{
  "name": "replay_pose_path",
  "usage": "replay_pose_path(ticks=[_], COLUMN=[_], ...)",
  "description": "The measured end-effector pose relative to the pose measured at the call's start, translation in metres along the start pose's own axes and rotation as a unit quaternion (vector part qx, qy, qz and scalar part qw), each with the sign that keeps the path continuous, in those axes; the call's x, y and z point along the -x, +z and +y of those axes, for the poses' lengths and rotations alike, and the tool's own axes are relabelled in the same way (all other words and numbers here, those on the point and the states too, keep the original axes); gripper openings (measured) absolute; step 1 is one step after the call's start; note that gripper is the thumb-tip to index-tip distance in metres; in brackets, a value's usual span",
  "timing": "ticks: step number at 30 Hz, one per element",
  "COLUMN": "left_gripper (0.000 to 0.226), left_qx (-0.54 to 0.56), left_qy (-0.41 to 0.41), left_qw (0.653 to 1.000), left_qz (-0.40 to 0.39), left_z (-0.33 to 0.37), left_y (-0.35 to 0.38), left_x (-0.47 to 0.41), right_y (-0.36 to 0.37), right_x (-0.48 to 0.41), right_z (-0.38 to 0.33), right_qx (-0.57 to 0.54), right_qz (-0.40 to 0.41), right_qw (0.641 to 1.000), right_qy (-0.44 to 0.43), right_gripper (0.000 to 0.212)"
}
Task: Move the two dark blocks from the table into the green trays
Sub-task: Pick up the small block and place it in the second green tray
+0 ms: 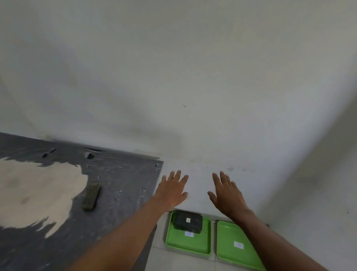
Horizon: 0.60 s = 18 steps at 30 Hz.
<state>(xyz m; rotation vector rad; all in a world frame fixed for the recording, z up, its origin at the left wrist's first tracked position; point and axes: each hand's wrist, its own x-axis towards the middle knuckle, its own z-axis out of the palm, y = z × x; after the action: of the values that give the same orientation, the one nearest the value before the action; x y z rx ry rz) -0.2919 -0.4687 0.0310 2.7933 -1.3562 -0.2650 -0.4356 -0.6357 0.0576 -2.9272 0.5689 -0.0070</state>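
Observation:
Two green trays lie side by side on the tiled floor to the right of the table. The left tray (189, 243) holds a dark block (188, 220) with a small white sticker at its far end. The right tray (238, 246) holds only a white label. A second dark, flat oblong block (91, 196) lies on the table's grey surface. My left hand (172, 189) and my right hand (227, 193) are raised above the trays with fingers spread, holding nothing, palms facing away toward the wall.
The table (120, 184) has a worn grey top with a large bare tan patch (27, 194) and small holes. Its right edge runs beside the left tray. A white wall (196, 85) stands close behind table and trays.

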Motion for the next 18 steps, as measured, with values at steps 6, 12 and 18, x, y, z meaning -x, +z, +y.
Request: replay_pose_path(ticks=[6, 12, 18], left_gripper=[0.068, 0.068, 0.065], left_qx=[-0.001, 0.018, 0.010], left_qy=[-0.013, -0.038, -0.073], left_qw=[1.000, 0.998, 0.995], left_qz=[-0.007, -0.046, -0.068], left_z=[-0.082, -0.192, -0.279], left_y=[-0.014, -0.019, -0.021], left_x=[0.043, 0.101, 0.146], right_y=[0.006, 0.037, 0.059], right_x=[-0.009, -0.021, -0.040], right_z=[-0.100, -0.215, -0.301], right_qx=[-0.001, -0.009, -0.028], right_qz=[0.002, -0.019, -0.045], right_qw=[1.000, 1.000, 0.998], right_qy=[0.005, -0.003, -0.020], right_gripper=[0.068, 0.065, 0.063])
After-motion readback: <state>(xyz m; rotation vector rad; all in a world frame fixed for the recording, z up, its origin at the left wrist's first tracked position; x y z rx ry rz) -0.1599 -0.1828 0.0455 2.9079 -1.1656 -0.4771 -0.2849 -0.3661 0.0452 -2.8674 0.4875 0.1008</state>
